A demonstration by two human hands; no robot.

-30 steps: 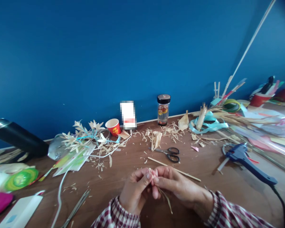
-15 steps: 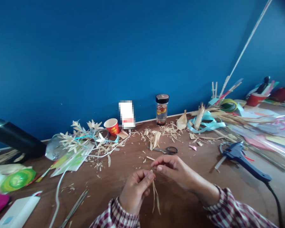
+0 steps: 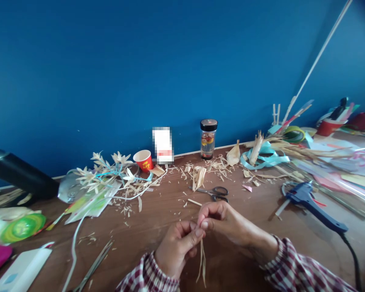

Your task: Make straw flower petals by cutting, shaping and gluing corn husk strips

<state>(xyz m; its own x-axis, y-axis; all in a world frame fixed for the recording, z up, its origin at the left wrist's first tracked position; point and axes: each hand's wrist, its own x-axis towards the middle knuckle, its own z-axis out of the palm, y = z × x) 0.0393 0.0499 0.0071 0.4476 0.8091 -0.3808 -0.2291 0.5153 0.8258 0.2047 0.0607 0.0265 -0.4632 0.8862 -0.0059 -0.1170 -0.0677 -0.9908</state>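
Observation:
My left hand (image 3: 182,243) is closed in a pinch on thin, pale corn husk strips (image 3: 202,263), whose loose ends hang below the fingers. Against its fingertips, my right hand (image 3: 223,225) is also pinched shut where the upper end of the strips is; that end is hidden between the fingers. Just beyond the hands lies a short pale stick (image 3: 194,202). Dark-handled scissors (image 3: 214,192) rest behind it, beside a curled piece of dry husk (image 3: 198,179).
A blue glue gun (image 3: 313,205) with a black cord lies at right. Metal scissors (image 3: 94,265) lie at front left. Husk flowers (image 3: 109,174), a red paper cup (image 3: 144,161), a lidded jar (image 3: 208,140) and light-blue ribbon (image 3: 266,158) stand or lie along the wall.
My right hand has come down and closed against the left fingertips, over the upper end of the strips. My left hand has shifted slightly right with the strips.

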